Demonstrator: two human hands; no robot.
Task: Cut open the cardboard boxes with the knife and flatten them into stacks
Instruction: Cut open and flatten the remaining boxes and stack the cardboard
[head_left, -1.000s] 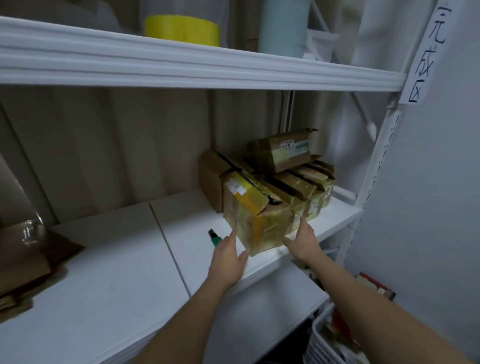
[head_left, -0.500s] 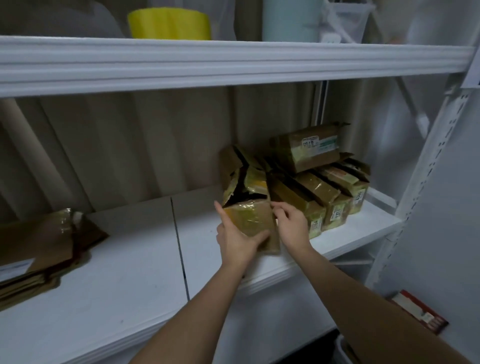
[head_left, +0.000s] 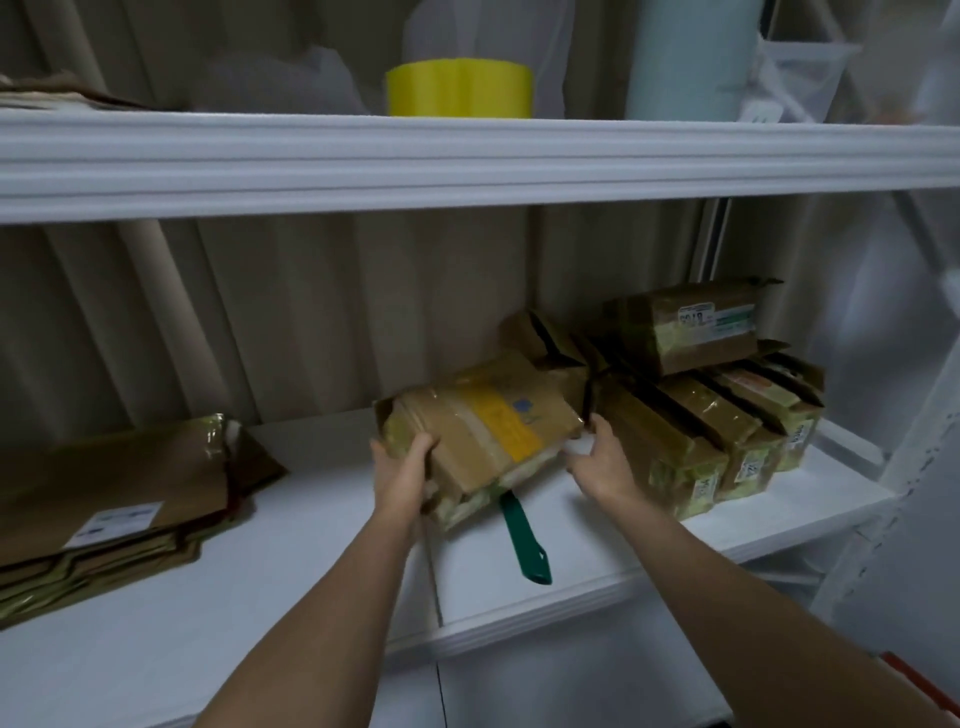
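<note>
1. Head view: both bare hands hold one cardboard box (head_left: 483, 431) just above the white shelf (head_left: 311, 597), near the middle of it.
2. Left hand (head_left: 402, 462) grips the box's left end, with the thumb curled over the top and the fingers hidden under it.
3. Right hand (head_left: 597, 457) holds the box's right end, with the fingers bent around that corner.
4. That box is tilted, its left front corner lower. It has shiny tape and a yellow label on top.
5. Under the box lies a knife (head_left: 522, 538) with a green handle. The handle rests flat on the shelf and points toward the front edge. The blade end is hidden under the box.
6. More taped boxes (head_left: 701, 431) stand packed side by side at the right end of the shelf, and one box lies on top of them.
7. Flat cardboard (head_left: 114, 499) is stacked at the left end of the shelf. A white label is on the top sheet.
8. On the upper shelf (head_left: 467, 156) sits a yellow roll (head_left: 460, 88), near the middle. A pale blue roll (head_left: 693, 57) stands to its right.
</note>
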